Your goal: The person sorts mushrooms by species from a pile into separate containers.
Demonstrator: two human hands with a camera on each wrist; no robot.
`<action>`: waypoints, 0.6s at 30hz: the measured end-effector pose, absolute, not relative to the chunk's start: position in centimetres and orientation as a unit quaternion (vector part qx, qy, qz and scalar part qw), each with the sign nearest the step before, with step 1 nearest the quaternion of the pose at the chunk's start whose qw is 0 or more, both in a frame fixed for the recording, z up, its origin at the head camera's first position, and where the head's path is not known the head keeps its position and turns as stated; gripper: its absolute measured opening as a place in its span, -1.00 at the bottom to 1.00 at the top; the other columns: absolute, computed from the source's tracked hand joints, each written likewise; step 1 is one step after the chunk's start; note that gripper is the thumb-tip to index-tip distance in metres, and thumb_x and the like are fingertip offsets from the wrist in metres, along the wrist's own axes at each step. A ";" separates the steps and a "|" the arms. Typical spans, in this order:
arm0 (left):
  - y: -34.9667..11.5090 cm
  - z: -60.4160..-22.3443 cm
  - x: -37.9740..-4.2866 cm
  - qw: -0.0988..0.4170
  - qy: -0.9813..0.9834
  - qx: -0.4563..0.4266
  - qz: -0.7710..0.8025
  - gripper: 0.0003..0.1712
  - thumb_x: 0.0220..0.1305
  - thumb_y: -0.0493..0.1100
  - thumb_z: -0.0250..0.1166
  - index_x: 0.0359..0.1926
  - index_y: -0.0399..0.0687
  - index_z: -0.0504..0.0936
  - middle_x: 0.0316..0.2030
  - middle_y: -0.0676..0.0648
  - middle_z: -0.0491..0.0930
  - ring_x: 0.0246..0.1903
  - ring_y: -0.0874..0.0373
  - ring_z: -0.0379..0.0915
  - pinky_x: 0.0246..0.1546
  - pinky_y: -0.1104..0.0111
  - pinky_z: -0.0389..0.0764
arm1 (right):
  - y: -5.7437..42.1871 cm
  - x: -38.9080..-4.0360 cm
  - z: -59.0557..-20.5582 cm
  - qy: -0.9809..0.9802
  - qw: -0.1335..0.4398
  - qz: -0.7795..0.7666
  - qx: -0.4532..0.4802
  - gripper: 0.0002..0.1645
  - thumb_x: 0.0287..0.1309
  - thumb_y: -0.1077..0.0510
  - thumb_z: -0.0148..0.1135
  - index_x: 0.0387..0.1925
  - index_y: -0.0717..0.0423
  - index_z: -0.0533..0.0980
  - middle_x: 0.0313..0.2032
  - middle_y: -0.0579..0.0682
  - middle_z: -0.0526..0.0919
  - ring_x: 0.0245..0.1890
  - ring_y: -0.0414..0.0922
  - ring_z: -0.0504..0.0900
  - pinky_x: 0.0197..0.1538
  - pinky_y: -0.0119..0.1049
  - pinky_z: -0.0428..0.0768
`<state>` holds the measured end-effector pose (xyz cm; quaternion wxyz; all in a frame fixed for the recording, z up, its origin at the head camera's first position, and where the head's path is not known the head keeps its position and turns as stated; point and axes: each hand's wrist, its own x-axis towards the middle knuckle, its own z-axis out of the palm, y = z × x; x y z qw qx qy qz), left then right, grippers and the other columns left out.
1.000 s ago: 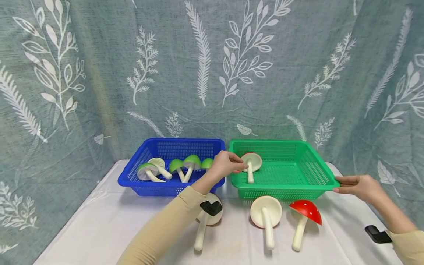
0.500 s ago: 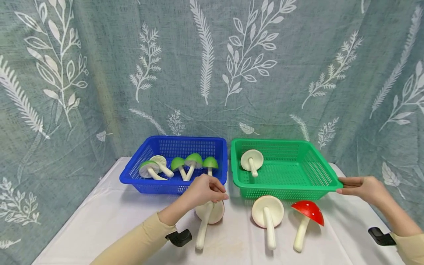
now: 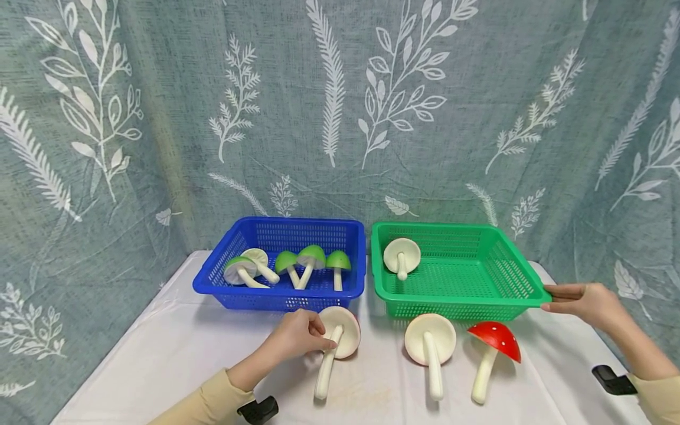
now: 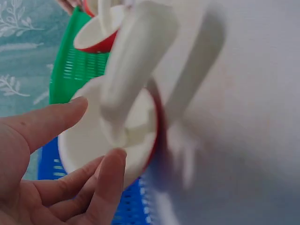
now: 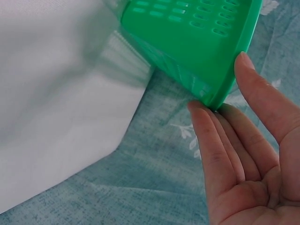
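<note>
My left hand [image 3: 298, 337] is at a toy mushroom [image 3: 347, 332] lying cap-underside up on the white cloth, in front of the blue basket [image 3: 276, 301]. In the left wrist view the thumb and fingers stand apart on either side of its white stem [image 4: 136, 61], over the pale underside of the red-edged cap. My right hand [image 3: 589, 302] pinches the front right corner of the green basket [image 3: 510, 300], thumb against the rim [image 5: 229, 79] and fingertips beneath it. One mushroom [image 3: 402, 255] rests underside up inside that basket, toward its left end.
Several green-capped mushrooms [image 3: 311, 257] lie in the blue basket. Before the green basket are another upturned mushroom [image 3: 432, 354] and a red-capped one with white dots [image 3: 495, 342]. A patterned grey-green curtain [image 3: 340, 118] hangs behind the white-covered table [image 3: 159, 354].
My left hand has let go of the mushroom in the green basket and come back left and down to the mushroom on the cloth. My right hand keeps its grip on the basket corner.
</note>
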<state>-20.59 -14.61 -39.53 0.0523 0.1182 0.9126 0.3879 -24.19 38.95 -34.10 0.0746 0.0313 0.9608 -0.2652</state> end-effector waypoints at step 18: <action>-14.3 -40.7 -20.4 0.161 0.830 0.113 0.522 -0.82 -0.04 -0.31 0.45 -0.41 -0.34 0.65 -0.60 -0.02 0.62 -0.61 0.17 0.60 -0.52 0.28 0.68 | 39.0 -24.1 -34.3 0.959 0.074 -0.271 0.035 0.16 -0.17 -0.47 0.32 0.29 0.23 0.32 0.00 0.16 0.65 0.20 0.46 0.24 -0.11 0.12 0.55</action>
